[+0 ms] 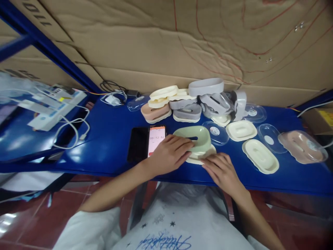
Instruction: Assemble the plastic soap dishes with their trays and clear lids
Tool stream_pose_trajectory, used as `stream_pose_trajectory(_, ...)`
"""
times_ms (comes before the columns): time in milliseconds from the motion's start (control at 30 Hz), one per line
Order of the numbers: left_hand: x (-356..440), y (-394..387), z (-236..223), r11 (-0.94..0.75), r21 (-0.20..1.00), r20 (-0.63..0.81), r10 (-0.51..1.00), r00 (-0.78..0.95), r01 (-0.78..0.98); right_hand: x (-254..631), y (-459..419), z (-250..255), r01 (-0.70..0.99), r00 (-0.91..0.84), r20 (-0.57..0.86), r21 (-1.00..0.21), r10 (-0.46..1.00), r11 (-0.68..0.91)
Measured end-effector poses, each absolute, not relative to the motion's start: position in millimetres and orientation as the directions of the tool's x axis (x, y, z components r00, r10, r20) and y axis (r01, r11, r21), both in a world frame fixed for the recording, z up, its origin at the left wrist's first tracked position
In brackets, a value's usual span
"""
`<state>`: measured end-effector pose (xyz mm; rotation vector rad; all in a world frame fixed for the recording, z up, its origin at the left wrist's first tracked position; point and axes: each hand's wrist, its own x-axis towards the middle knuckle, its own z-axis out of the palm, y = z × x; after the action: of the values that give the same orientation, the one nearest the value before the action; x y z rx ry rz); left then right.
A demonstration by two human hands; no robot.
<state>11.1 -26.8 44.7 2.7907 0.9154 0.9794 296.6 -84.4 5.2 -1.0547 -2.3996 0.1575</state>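
Before me sits a pale green oval plastic shell with a slot (203, 133), tilted over a cream oval tray (195, 160) near the table's front edge. My left hand (170, 152) grips the shell on its left side, fingers curled at the slot. Fingers bent, my right hand (220, 170) pinches the right front rim of the cream tray. The hands hide part of both pieces. Just right of the shell lies a clear oval lid (215, 132) with a round sticker.
Piled shells in grey (205, 86), cream (163, 92) and pink (155, 113) stand at the back. Cream trays (260, 156) and a pink shell under a clear lid (303, 146) lie right. Left are a phone showing a timer (156, 137) and a power strip (56, 107).
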Motion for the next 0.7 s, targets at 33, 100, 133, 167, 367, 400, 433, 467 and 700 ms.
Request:
stream_pose_trajectory(33,15,-35,44,-0.823,0.212,0.55,0.547,0.632,0.528,297,-85,4,0.648,-0.568,0.407,-0.314,0.715,0.694)
stream_pose_trajectory(100,22,-48,38,-0.809,0.181,0.529,0.559,0.638,0.559,300,-86,1,0.639,-0.541,0.432,-0.347,0.722,0.686)
stream_pose_trajectory(133,26,-54,34,-0.8,0.169,0.511,0.57,0.643,0.576,302,-86,-1,0.638,-0.512,0.457,-0.365,0.727,0.678)
stream_pose_trajectory(167,29,-58,30,-0.79,0.157,0.496,0.581,0.645,0.592,304,-87,-3,0.637,-0.476,0.486,-0.384,0.733,0.668)
stream_pose_trajectory(367,39,-63,10,-0.78,0.059,0.445,0.579,0.683,0.623,308,-86,-19,0.69,-0.286,0.576,-0.431,0.766,0.582)
stream_pose_trajectory(400,40,-62,9,-0.779,0.049,0.427,0.582,0.691,0.626,307,-85,-20,0.702,-0.3,0.568,-0.412,0.766,0.581)
stream_pose_trajectory(433,40,-61,9,-0.778,0.044,0.41,0.586,0.698,0.627,306,-84,-21,0.71,-0.329,0.555,-0.389,0.764,0.588)
stream_pose_trajectory(467,40,-61,8,-0.777,0.041,0.401,0.588,0.702,0.628,305,-83,-21,0.711,-0.364,0.541,-0.365,0.758,0.602)
stream_pose_trajectory(700,40,-58,10,-0.783,0.046,0.39,0.586,0.711,0.62,304,-81,-20,0.711,-0.428,0.479,-0.345,0.767,0.613)
